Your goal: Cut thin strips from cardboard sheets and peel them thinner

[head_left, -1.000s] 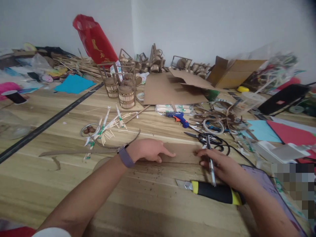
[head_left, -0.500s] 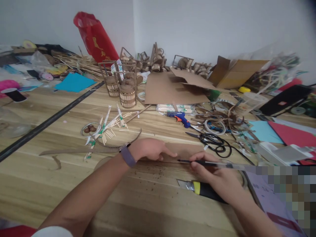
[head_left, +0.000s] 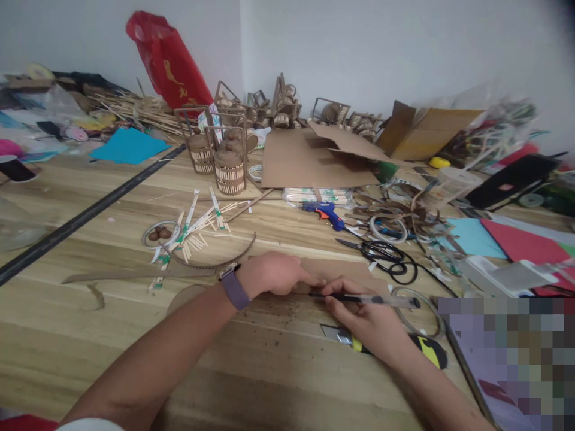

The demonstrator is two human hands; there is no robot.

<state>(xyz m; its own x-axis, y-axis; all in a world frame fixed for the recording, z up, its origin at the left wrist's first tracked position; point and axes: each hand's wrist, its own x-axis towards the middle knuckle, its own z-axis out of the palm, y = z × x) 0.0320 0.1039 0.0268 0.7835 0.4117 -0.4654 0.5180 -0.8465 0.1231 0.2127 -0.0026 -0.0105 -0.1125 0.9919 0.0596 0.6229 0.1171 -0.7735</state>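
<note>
My left hand [head_left: 276, 273], with a watch [head_left: 234, 287] on its wrist, lies on a brown cardboard piece [head_left: 345, 269] on the table. Its index finger is stretched out along the cardboard, and the other fingers are partly hidden under the hand. My right hand [head_left: 371, 320] is closed around a black pen [head_left: 372, 299]. The pen tip is near the cardboard's front edge, close to the left fingertip; I cannot tell whether it touches. Partly under the right forearm lies a yellow and black utility knife [head_left: 430, 350] with its blade out.
Scissors [head_left: 354, 244] and a blue glue gun [head_left: 330, 215] lie beyond the cardboard. A tape roll [head_left: 442, 326] is at the right. Small wooden sticks [head_left: 197, 239], lidded miniature baskets [head_left: 230, 173] and a large cardboard sheet [head_left: 300, 158] stand or lie farther back.
My right hand has moved left with the pen, bringing the tip close to my left index finger. More of the utility knife's handle shows. My left hand stays on the cardboard.
</note>
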